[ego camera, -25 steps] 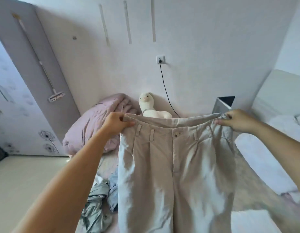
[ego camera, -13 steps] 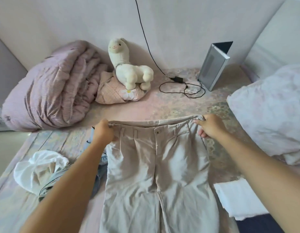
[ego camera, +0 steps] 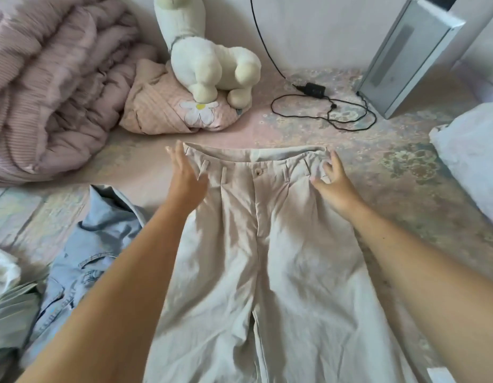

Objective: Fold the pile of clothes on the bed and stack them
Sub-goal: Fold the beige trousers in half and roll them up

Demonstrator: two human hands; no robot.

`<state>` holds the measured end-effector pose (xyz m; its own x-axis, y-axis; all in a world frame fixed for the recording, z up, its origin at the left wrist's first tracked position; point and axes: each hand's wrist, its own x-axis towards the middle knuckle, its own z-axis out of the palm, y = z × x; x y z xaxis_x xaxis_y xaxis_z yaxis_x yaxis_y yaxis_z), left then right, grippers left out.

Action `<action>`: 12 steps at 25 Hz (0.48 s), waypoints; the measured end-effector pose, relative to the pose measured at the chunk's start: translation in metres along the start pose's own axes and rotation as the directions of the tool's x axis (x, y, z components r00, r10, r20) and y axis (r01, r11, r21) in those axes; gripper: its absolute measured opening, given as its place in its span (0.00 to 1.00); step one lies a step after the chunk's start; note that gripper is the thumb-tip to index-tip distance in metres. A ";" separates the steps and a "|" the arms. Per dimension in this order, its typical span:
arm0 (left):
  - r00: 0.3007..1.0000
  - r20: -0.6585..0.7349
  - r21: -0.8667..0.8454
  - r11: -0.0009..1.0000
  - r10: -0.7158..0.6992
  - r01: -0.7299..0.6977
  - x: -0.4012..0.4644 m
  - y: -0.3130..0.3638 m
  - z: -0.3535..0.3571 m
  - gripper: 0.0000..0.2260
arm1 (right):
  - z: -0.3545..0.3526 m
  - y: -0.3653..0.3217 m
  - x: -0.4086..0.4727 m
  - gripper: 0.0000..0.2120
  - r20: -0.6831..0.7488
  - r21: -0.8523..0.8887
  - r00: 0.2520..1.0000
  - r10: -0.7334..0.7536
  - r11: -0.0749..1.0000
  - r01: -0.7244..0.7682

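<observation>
Beige trousers (ego camera: 267, 258) lie flat on the bed, front side up, waistband toward the wall. My left hand (ego camera: 186, 178) rests at the waistband's left end with its fingers straight. My right hand (ego camera: 332, 179) sits at the waistband's right end, fingers spread and lightly bent, holding nothing. A light blue denim garment (ego camera: 93, 250) lies crumpled to the left of the trousers. At the left edge lie a pale green garment (ego camera: 10, 313) and a white one (ego camera: 2, 269).
A rolled pink duvet (ego camera: 46, 87) fills the far left. A white plush alpaca (ego camera: 209, 53) sits on a pink cushion (ego camera: 162, 109). A black charger cable (ego camera: 322, 106) and a grey device (ego camera: 405, 56) lie by the wall. A white pillow (ego camera: 472, 153) is at right.
The trousers went from held up in the air to lying flat on the bed. Both hands have let go of the waistband and opened.
</observation>
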<state>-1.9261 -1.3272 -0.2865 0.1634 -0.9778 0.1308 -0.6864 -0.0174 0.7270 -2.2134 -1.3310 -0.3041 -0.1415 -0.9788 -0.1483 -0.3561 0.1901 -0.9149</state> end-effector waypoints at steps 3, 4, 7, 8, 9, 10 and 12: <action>0.977 0.212 0.310 0.946 0.033 -0.100 -0.028 -0.054 0.093 0.32 | 0.050 0.079 0.000 0.35 0.156 -0.529 0.985 0.079 0.849 0.016; 0.949 0.309 0.433 0.898 -0.060 -0.084 -0.039 -0.076 0.123 0.31 | 0.067 0.107 -0.002 0.34 0.202 -0.705 0.965 0.170 0.709 0.022; 0.891 0.421 0.644 0.748 -0.170 -0.162 -0.058 -0.124 0.179 0.29 | 0.093 0.168 0.001 0.32 0.211 -0.895 0.931 0.297 0.442 0.062; 0.899 0.412 0.673 0.715 -0.151 -0.188 -0.058 -0.135 0.186 0.29 | 0.096 0.180 0.004 0.31 0.208 -0.916 0.937 0.280 0.392 0.086; 0.914 0.385 0.696 0.690 -0.124 -0.199 -0.058 -0.144 0.190 0.30 | 0.098 0.189 0.006 0.32 0.204 -0.927 0.950 0.238 0.358 0.110; 0.931 0.352 0.716 0.668 -0.097 -0.202 -0.058 -0.151 0.193 0.30 | 0.100 0.196 0.008 0.33 0.193 -0.934 0.963 0.186 0.337 0.122; 0.950 0.308 0.710 0.675 -0.040 -0.202 -0.055 -0.157 0.201 0.30 | 0.104 0.202 0.013 0.35 0.194 -0.939 0.971 0.138 0.312 0.144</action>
<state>-1.9693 -1.3128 -0.5435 -0.0356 -0.9930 -0.1124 -0.9992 0.0374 -0.0138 -2.1915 -1.3133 -0.5300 -0.0071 -0.9393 -0.3429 -0.9989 -0.0093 0.0461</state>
